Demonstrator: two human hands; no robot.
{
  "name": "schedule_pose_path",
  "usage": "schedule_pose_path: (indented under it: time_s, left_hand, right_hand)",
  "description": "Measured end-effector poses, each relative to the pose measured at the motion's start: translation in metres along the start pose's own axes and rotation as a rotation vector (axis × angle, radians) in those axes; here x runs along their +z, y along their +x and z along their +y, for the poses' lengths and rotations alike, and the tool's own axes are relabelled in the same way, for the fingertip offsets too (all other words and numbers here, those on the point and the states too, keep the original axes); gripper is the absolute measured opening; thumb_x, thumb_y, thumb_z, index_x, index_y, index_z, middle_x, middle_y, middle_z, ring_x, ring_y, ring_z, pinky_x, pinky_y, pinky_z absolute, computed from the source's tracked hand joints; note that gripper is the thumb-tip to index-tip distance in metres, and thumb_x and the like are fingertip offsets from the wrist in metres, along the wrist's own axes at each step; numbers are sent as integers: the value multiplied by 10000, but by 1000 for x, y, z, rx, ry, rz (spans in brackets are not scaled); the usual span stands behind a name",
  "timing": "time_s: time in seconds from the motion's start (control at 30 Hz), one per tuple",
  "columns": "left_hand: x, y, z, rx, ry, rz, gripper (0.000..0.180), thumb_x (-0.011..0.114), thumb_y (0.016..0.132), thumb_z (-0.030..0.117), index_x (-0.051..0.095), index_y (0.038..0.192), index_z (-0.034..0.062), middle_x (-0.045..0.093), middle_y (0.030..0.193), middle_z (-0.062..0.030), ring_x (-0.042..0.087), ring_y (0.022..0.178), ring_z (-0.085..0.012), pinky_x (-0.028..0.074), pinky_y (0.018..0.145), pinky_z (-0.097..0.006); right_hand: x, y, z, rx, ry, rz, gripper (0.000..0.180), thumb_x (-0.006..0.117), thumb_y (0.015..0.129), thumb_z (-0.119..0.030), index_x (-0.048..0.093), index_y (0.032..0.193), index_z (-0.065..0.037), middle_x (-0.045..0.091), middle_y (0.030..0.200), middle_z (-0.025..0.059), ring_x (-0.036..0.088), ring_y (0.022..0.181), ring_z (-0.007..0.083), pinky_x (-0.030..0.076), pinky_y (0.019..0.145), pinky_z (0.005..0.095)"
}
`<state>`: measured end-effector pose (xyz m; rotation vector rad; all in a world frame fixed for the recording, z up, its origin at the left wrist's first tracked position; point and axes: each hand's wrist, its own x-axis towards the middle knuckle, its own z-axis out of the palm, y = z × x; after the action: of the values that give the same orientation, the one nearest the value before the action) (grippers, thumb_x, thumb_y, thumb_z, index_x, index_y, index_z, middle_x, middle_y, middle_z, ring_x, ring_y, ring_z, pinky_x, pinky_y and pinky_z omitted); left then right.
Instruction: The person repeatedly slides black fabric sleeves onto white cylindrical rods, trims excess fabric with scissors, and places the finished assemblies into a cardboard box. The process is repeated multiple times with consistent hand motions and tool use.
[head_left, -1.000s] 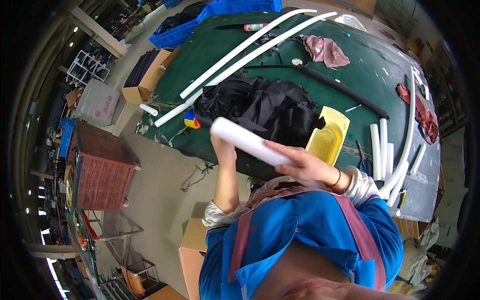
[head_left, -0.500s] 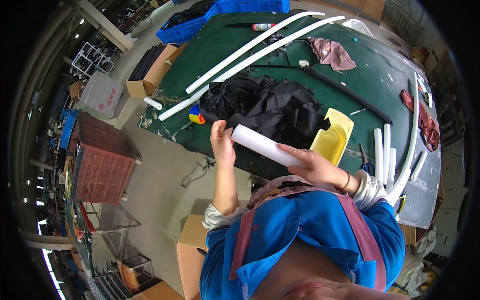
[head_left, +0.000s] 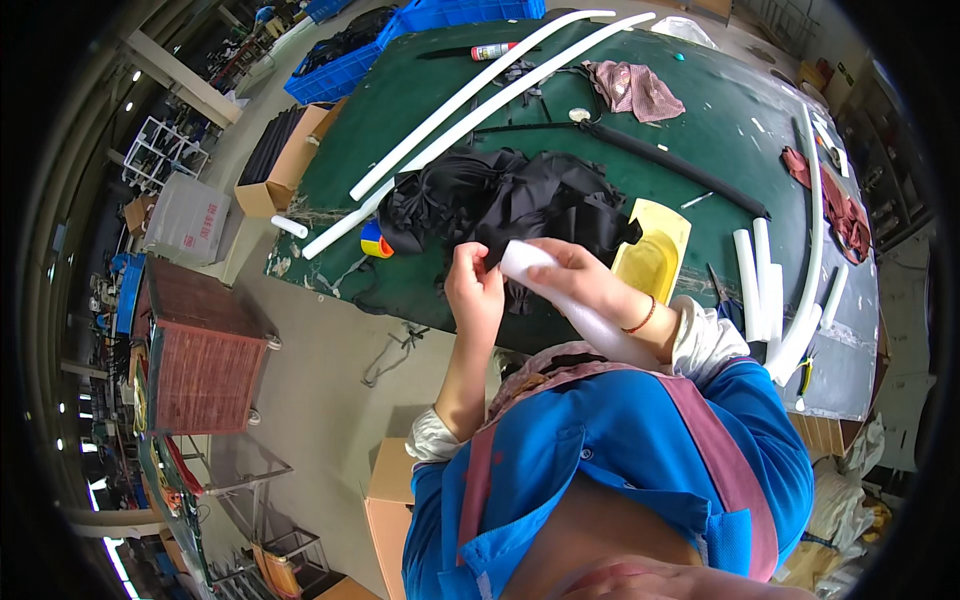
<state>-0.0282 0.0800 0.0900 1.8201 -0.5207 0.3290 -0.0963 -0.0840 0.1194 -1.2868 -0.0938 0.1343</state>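
My right hand [head_left: 580,280] is wrapped round a white foam tube [head_left: 605,330], which slants from its upper left end down toward my chest. Close to that end, my left hand [head_left: 475,295] is closed in a pinch, its fingertips on an edge of black fabric [head_left: 520,205]. The rest of this fabric lies in a loose heap on the green table [head_left: 400,110], just beyond my hands. My fingers partly hide the pinched edge. A yellow tray [head_left: 655,255] sits to the right of the heap.
Two long white foam tubes [head_left: 450,125] lie across the left of the table. Shorter foam pieces [head_left: 750,285], scissors [head_left: 722,295] and a black tube [head_left: 680,170] are at the right. A blue and yellow roll [head_left: 375,240] sits by the left edge; a reddish-brown cart [head_left: 205,340] stands beyond.
My right hand has slid toward the upper end of the foam tube, which now tilts more steeply. My left hand has moved right and down and come off the tube's end.
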Motion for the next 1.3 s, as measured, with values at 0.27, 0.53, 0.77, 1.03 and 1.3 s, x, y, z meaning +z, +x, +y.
schedule_pose_path:
  time_s: [0.27,0.53,0.77,1.03,1.3]
  left_hand:
    - [25,-5,12,207,213,186,152,668,773,-6,536,837,33,545,628,-39,541,512,-142,437,501,-267]
    - [25,-11,-5,208,165,156,131,668,785,-1,544,819,25,548,606,-36,526,504,-109,419,480,-244]
    - [20,-21,-2,256,-4,-49,104,684,802,-14,595,844,18,536,629,-14,464,510,-57,388,469,-216]
    - [-2,-35,-21,-188,-457,-408,306,540,931,302,634,967,12,595,800,-39,568,691,-134,472,656,-272]
    - [24,13,4,-567,-1115,6,462,593,919,244,412,1259,-11,576,1133,-151,592,1013,-232,472,889,-337]
  right_hand:
    - [1,9,21,-220,-173,310,355,611,878,-170,560,1167,28,649,903,124,633,802,196,493,713,283]
    - [16,3,28,-338,-1242,219,120,598,787,-120,577,871,-36,609,681,132,615,610,322,497,551,407]
    - [-3,13,27,-534,-773,260,434,610,748,-50,547,1166,43,623,927,245,620,815,397,511,698,404]
    - [-8,5,15,-272,-556,242,322,622,821,-125,568,1081,57,642,843,191,656,790,255,503,703,335]
    - [11,19,16,21,-261,31,332,590,895,-235,589,1089,34,629,906,46,566,834,79,477,725,242]
